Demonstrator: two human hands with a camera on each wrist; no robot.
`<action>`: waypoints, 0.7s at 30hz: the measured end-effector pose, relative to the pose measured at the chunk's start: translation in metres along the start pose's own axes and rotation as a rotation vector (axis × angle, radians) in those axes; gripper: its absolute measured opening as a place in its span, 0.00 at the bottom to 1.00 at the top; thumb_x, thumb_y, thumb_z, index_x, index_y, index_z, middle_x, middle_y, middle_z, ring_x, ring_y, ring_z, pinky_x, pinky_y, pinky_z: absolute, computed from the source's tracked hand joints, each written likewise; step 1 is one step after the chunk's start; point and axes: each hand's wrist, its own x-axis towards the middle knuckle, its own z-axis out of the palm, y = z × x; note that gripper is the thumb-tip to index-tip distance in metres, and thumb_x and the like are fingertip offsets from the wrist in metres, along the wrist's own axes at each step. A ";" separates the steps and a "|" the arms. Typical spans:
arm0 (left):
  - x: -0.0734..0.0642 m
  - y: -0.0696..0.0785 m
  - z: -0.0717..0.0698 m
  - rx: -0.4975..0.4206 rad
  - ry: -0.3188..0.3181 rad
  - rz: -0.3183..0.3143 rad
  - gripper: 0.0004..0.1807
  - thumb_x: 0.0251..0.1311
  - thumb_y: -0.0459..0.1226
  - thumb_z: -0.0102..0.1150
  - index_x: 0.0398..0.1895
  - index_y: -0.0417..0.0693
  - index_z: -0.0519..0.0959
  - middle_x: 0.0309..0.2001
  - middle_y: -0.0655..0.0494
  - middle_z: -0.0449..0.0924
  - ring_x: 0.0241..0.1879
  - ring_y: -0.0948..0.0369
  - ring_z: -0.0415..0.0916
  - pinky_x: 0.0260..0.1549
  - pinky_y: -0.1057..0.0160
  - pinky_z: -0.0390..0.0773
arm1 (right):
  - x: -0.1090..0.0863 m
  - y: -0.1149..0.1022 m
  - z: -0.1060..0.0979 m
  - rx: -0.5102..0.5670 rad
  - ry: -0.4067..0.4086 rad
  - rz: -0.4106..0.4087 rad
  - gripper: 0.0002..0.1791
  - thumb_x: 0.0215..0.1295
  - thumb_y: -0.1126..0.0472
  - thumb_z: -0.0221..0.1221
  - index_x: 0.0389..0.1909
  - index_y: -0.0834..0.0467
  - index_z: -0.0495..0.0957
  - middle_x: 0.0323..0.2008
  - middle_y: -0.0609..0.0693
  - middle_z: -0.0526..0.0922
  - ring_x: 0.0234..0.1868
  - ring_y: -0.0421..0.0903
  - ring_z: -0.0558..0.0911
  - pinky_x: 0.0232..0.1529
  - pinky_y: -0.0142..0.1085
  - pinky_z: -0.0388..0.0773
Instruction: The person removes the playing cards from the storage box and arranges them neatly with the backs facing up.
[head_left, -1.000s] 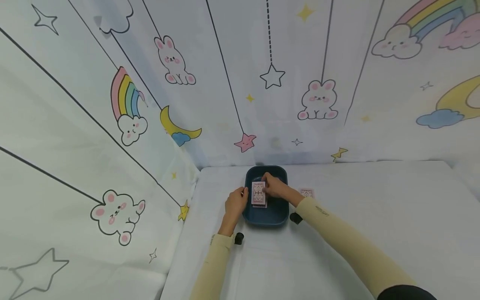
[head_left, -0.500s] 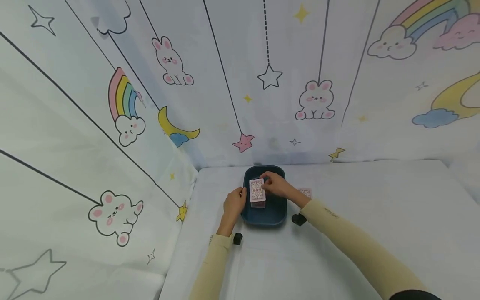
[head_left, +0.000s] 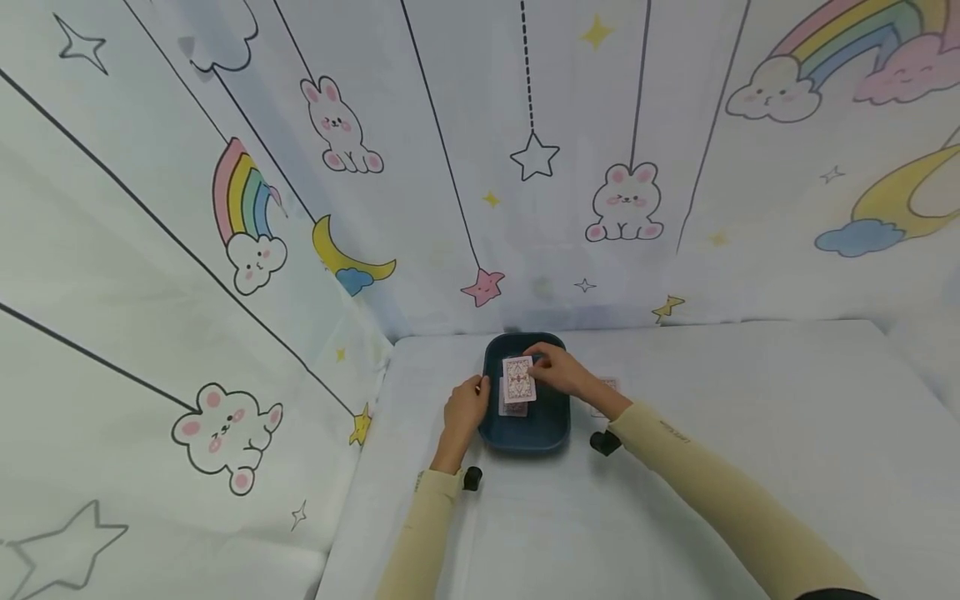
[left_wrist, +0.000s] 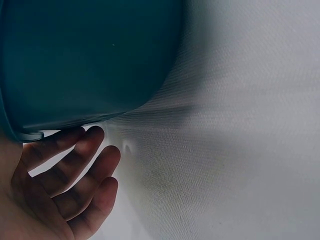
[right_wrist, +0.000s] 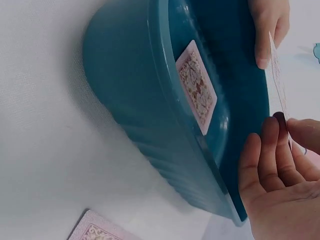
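A dark teal plastic bin (head_left: pixel 551 421) stands on the white-covered table. Its left rim is held by my left hand (head_left: pixel 466 406), thumb over the edge and fingers outside against the wall, as the left wrist view of the hand (left_wrist: pixel 75 185) shows. My right hand (head_left: pixel 557 369) pinches a playing card (head_left: pixel 519 380) by its right edge between thumb and fingers, above the bin. Seen edge-on in the right wrist view, that card (right_wrist: pixel 278 80) is raised clear of the floor. Another playing card (right_wrist: pixel 196 87) lies back up inside, its red-and-white pattern showing.
On the table right of the bin lies one more playing card (head_left: pixel 604 390), partly hidden by the right forearm. Black wrist devices (head_left: pixel 604 442) sit by both wrists. A cloth printed with cartoon rabbits (head_left: pixel 625 204) hangs behind and at the left.
The held card has lifted off the one beneath and shifted slightly right against the bin, so more of the lower card shows. My left hand stays on the rim.
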 end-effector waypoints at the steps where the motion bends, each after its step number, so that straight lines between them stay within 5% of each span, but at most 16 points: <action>1: 0.000 0.000 0.000 0.004 -0.003 0.000 0.20 0.76 0.49 0.45 0.26 0.50 0.73 0.26 0.54 0.78 0.21 0.59 0.70 0.20 0.61 0.64 | 0.000 0.000 -0.001 0.000 0.003 0.001 0.21 0.74 0.63 0.55 0.64 0.63 0.70 0.40 0.60 0.84 0.38 0.57 0.82 0.35 0.38 0.77; 15: -0.004 0.002 0.000 0.014 0.038 0.016 0.18 0.75 0.46 0.47 0.29 0.48 0.77 0.28 0.51 0.82 0.22 0.59 0.71 0.22 0.60 0.67 | -0.010 0.010 -0.017 0.006 0.034 0.014 0.23 0.74 0.61 0.55 0.67 0.63 0.70 0.45 0.61 0.85 0.39 0.52 0.82 0.41 0.42 0.81; 21: -0.004 0.004 -0.003 -0.003 0.004 0.001 0.20 0.76 0.48 0.45 0.28 0.48 0.76 0.29 0.51 0.82 0.23 0.58 0.72 0.23 0.60 0.68 | -0.016 0.017 -0.025 0.011 0.050 0.042 0.23 0.75 0.61 0.55 0.68 0.62 0.69 0.47 0.61 0.84 0.44 0.55 0.83 0.45 0.46 0.82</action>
